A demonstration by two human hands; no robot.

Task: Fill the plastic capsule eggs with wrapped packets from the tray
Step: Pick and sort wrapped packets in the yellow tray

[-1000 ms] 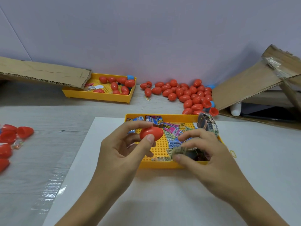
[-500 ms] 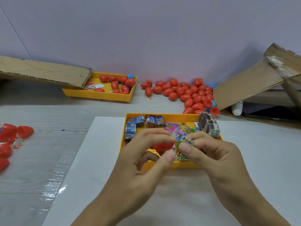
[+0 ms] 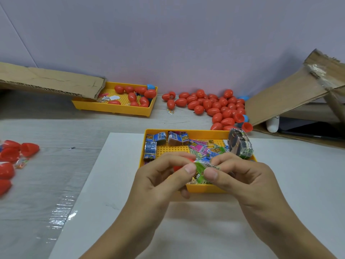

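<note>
A yellow tray (image 3: pixel 186 132) of wrapped packets sits on a white sheet before me. Over its front edge both hands meet. My left hand (image 3: pixel 160 182) curls round a red capsule egg (image 3: pixel 177 167), mostly hidden behind its fingers. My right hand (image 3: pixel 240 176) pinches a green wrapped packet (image 3: pixel 200 170) between thumb and forefinger, and my left thumb touches the same packet. Bundled packets (image 3: pixel 240 143) lean on the tray's right rim.
A heap of red eggs (image 3: pixel 214 105) lies at the back. A second yellow tray (image 3: pixel 113 108) with eggs stands back left under a cardboard flap (image 3: pixel 50 79). Open red egg halves (image 3: pixel 16 152) lie at the left. A cardboard box (image 3: pixel 291 90) stands right.
My right hand lifted a green packet out of the tray and brought it to my left hand. The red egg sank behind my left fingers. Both hands drew slightly closer to me.
</note>
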